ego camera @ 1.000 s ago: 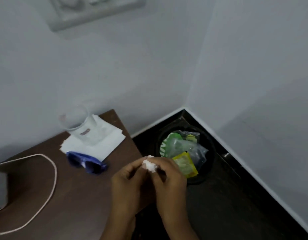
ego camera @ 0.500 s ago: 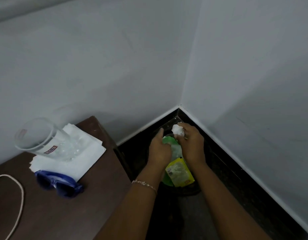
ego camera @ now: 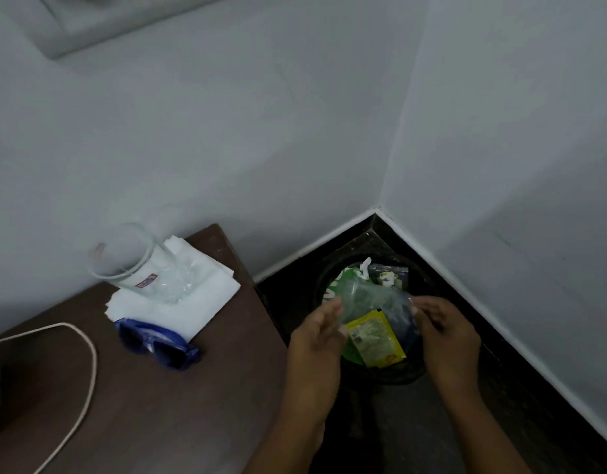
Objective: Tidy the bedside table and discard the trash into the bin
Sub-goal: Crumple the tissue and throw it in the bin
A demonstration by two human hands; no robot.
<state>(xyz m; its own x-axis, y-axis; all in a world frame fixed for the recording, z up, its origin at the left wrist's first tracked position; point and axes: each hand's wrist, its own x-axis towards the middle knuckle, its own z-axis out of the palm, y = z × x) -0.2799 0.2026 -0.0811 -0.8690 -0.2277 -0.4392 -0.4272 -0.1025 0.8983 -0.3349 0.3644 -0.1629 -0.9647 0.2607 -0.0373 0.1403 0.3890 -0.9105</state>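
Tissue wad [ego camera: 365, 267], earlier pinched by the right hand [ego camera: 445, 333], now lies far inside the bin [ego camera: 397, 377]; that hand and the left hand [ego camera: 320, 333] hover loosely open, empty.

The one camera, worn on the person's head, is looking forward and steeply down into a room corner, facing where two walls [ego camera: 226, 148] are meeting. It is sitting near the work: both forearms [ego camera: 305, 405] are reaching in from the bottom edge, and the fingers [ego camera: 332, 311] are landing just below mid-frame. The bin [ego camera: 397, 379] is showing directly beneath the fingers, the table [ego camera: 158, 405] is spreading out to the left of the fingers, and the walls are filling the upper half beyond them.
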